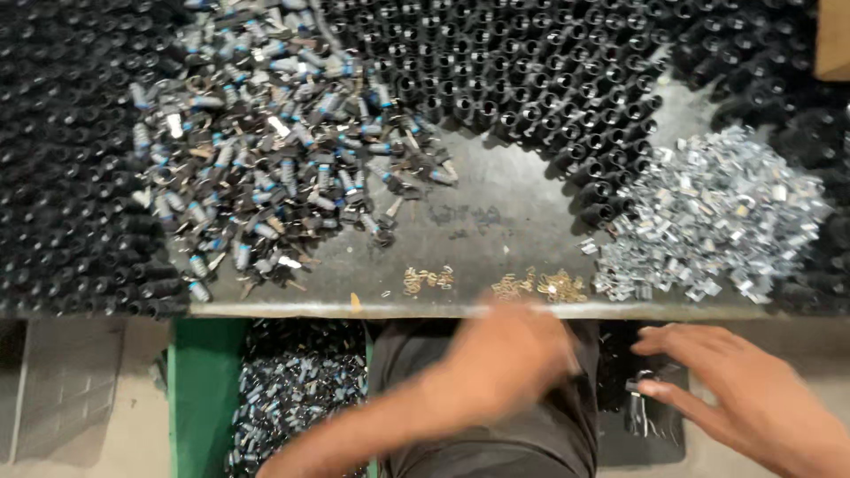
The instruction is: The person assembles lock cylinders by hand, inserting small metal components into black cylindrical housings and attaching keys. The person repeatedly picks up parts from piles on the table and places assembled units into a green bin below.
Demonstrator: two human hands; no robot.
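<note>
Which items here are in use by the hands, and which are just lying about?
In use:
- small dark part pinched in the right hand
- left hand, blurred, near the brass bits at the bench edge

Lying about:
- silver clips pile
- black cylinders
- blue-grey parts heap
- green bin

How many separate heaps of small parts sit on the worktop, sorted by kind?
Black plastic cylindrical caps, one heap wrapping the back and sides: 1
Black-and-silver barrel parts with blue bands: 1
Shiny silver metal clips: 1
Small brass-coloured pieces, a thin scatter by the grey worktop's front edge: 1
Total: 4
</note>
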